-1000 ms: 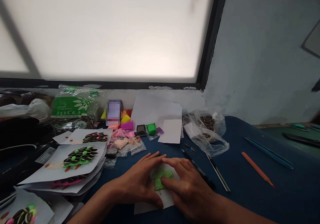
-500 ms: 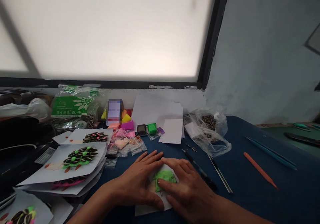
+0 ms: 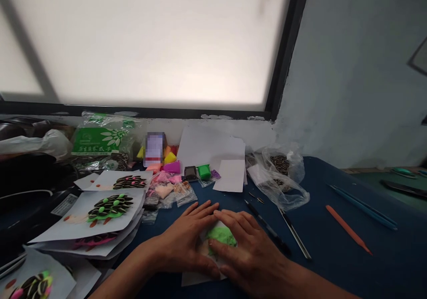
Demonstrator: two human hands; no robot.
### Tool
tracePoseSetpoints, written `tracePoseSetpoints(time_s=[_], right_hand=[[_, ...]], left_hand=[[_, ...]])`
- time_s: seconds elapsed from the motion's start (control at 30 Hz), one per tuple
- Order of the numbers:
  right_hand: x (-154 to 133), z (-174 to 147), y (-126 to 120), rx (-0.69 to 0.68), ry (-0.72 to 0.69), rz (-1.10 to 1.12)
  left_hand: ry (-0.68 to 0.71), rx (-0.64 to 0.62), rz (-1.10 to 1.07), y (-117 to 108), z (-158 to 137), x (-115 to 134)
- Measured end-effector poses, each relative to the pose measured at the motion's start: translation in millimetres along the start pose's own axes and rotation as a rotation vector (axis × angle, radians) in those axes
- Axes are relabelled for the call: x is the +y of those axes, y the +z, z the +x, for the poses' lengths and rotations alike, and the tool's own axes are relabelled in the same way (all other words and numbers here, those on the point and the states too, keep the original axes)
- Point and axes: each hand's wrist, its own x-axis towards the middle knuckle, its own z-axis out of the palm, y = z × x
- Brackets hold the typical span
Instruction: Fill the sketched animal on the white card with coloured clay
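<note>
Flattened light green modelling clay (image 3: 220,235) lies on a small white paper sheet (image 3: 191,279) in front of me. My right hand (image 3: 248,250) presses on the clay's near left part with its thumb, the other fingers stretched over the far right side. My left hand (image 3: 188,239) rests spread on the paper's left side, thumb and fingers apart, holding nothing. A pale patch shows on the paper beside the clay, mostly hidden by my hands.
Finished sunflower-seed hedgehog pictures (image 3: 110,210) are stacked at left. Small clay packets (image 3: 203,171) and a bag of seeds (image 3: 280,165) lie at the back. A pen (image 3: 267,225), tweezers (image 3: 295,234), blue tweezers (image 3: 363,208) and an orange tool (image 3: 348,230) lie to the right.
My right thumb has slid slightly left and up on the green clay, and the right hand covers more of it. My left hand stays almost still.
</note>
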Motion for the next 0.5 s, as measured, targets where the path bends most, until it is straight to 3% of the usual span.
tracePoseSetpoints(time_s=[0.17,0.37,0.5], right_hand=[[0.4,-2.0,1.6,-0.039,0.02,-0.007],[1.2,3.2,-4.4,0.026,0.123,0.089],[3.5,11.4,-5.1,0.014,0.116,0.107]], left_hand=[[0.008,0.005,0.001,0.7,0.0,-2.0],[0.035,0.0,0.013,1.4,0.8,-5.7],[0.004,0.003,0.003,2.6,0.6,-4.3]])
